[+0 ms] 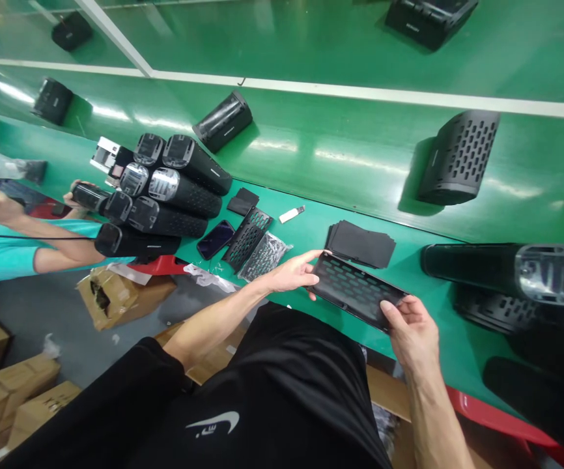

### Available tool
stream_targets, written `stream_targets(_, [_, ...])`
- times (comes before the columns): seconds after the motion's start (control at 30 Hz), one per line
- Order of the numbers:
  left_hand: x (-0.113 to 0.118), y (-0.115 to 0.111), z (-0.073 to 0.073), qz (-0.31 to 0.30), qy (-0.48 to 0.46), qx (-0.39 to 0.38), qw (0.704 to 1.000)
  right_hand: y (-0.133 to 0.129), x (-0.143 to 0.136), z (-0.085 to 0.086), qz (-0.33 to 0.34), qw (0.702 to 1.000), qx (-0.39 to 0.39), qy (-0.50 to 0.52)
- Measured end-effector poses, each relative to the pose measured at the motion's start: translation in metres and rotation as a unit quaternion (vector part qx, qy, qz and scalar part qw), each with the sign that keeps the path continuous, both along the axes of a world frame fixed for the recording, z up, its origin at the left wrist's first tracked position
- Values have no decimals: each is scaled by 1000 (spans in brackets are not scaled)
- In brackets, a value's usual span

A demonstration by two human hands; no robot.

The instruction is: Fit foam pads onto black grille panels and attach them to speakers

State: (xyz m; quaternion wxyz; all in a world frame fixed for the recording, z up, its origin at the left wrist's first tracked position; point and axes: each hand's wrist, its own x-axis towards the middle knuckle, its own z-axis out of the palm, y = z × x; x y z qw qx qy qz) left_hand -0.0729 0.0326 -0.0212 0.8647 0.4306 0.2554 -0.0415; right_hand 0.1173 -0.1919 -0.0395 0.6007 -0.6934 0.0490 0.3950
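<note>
Between my two hands is a black perforated panel [353, 290], tilted, its slotted holes showing through a dark sheet. My left hand [294, 272] grips its left end, thumb on the near face. At the right end my right hand [411, 326] holds the corner, with the thumb pressed on the inner surface. Just beyond the panel lies a stack of thin black sheets [360, 242]. Left of my left hand are another black perforated panel [249, 238] and a panel in clear plastic wrap [265, 256].
A phone [215, 240], a small white-handled tool [292, 213] and a small black sheet pile [243, 201] lie on the green table. Black speaker-like housings [184, 192] are stacked left; others [555, 273] stand right. A co-worker's arm [62, 251] is at the left. Cardboard boxes [120, 293] sit below.
</note>
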Motion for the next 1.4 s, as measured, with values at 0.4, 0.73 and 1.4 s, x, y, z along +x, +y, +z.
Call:
stream_targets(0.4, [9,-4,8,25,11,33,999,-2,-1,18,78,980,52,178])
stream_targets(0.73, [11,-6,3,41,31,34,998,0,-6,16,94,981,46,162])
stream_targets(1.4, [20,-8,2,72,127,1,989,14,-7,21,40,981,-27,190])
